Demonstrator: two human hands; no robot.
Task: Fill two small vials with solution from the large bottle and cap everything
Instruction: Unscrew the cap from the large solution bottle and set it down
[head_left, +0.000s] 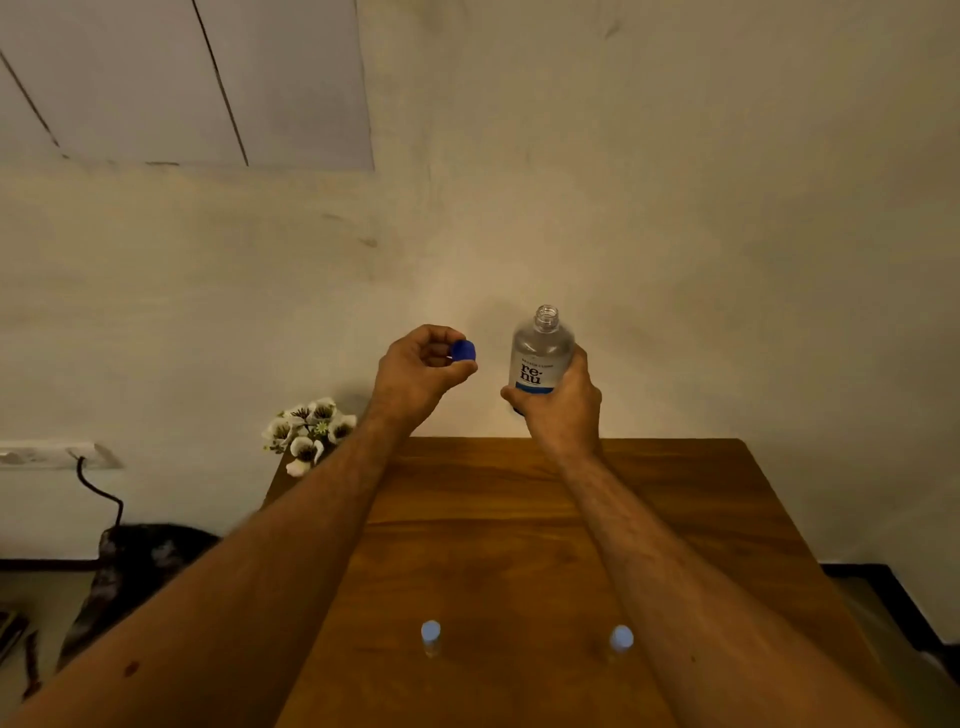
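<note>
Left hand (415, 371) pinches blue cap (463, 351); right hand (563, 402) grips open bottle (540, 353).

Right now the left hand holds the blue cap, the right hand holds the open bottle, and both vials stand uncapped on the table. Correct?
Not quite. In the head view both vials still wear their light caps. The rest holds.

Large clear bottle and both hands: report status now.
Left hand pinching blue screw cap. Right hand gripping large clear labelled bottle, upright, mouth open. Two small white-capped vials standing capped on wooden table. Nothing obstructing.
</note>
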